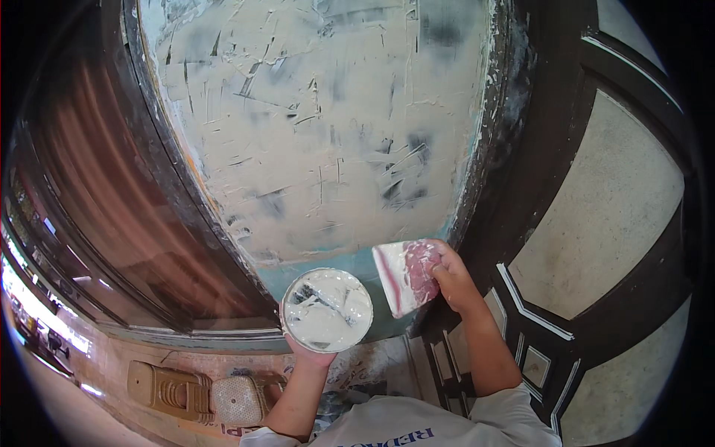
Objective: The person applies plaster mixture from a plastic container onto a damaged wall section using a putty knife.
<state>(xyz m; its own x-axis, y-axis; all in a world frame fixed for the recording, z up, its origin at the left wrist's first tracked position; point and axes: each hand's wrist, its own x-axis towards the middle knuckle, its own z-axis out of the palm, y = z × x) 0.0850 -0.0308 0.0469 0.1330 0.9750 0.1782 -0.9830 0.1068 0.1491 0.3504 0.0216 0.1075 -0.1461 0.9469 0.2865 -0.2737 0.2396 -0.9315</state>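
- Near the middle of the head view, the left hand [316, 356] is clasped on the near side of a round tub [284, 319], holding it up in front of the wall; most of its fingers are hidden by the tub.
- Inside the tub, white paste [339, 305] lies in uneven swirls, with dark streaks toward the left.
- To the right of the tub, and apart from it, the right hand [449, 277] is clamped on the right edge of a flat, pinkish spreader [423, 277], its thumb on the face turned to view.
- White paste coats the left part of the spreader and smears its middle; the two hands stand well apart.
- On the far side, a tall wall panel [298, 156] bears a rough, off-white coat with ridges and dark grey patches; a blue-green strip [279, 276] shows along its lower end.
- Dark, paste-flecked frames edge the panel, and at the far right stands a dark door [558, 171] with pale insets.
- At left, brownish curtain folds [126, 171] hang beside the frame.
- Near left, stacked brown chairs [171, 391] stand on the floor [112, 357].
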